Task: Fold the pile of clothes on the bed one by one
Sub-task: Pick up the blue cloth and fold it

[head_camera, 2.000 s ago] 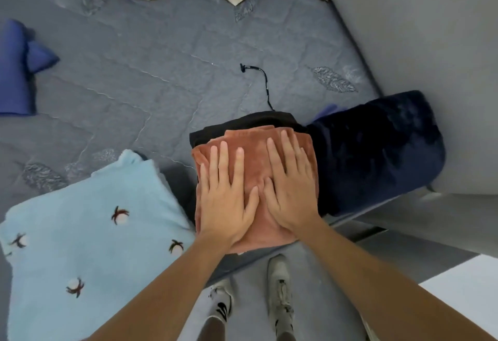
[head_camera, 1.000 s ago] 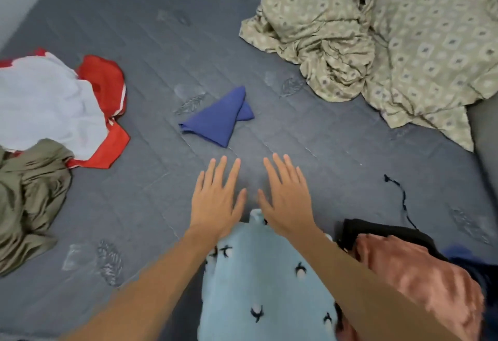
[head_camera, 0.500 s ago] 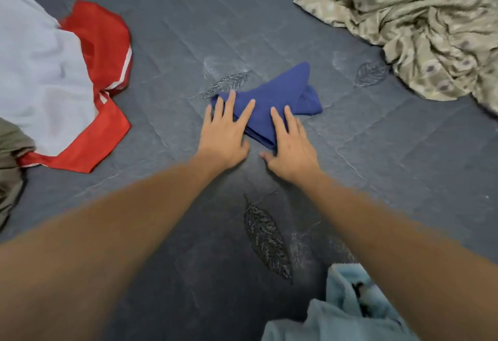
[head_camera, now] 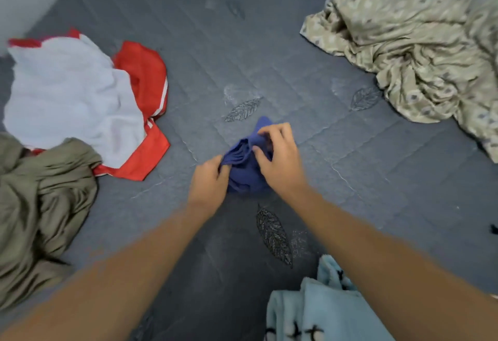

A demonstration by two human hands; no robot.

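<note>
I see the bed (head_camera: pixel 310 52) covered in grey quilted cloth, matt, stitched in lines with dark leaf motifs. The blue cloth (head_camera: pixel 244 170) looks thin, soft and matt, bunched into fine folds. The white garment (head_camera: pixel 67 98) looks matt and slightly nubbly; the red piece (head_camera: pixel 142 73) under it is smoother with a faint sheen. The olive garment (head_camera: pixel 40 206) drapes smoothly. The beige patterned sheet (head_camera: pixel 404 44) is thin and crumpled. The light-blue blanket (head_camera: pixel 320 311) looks fleecy.
</note>
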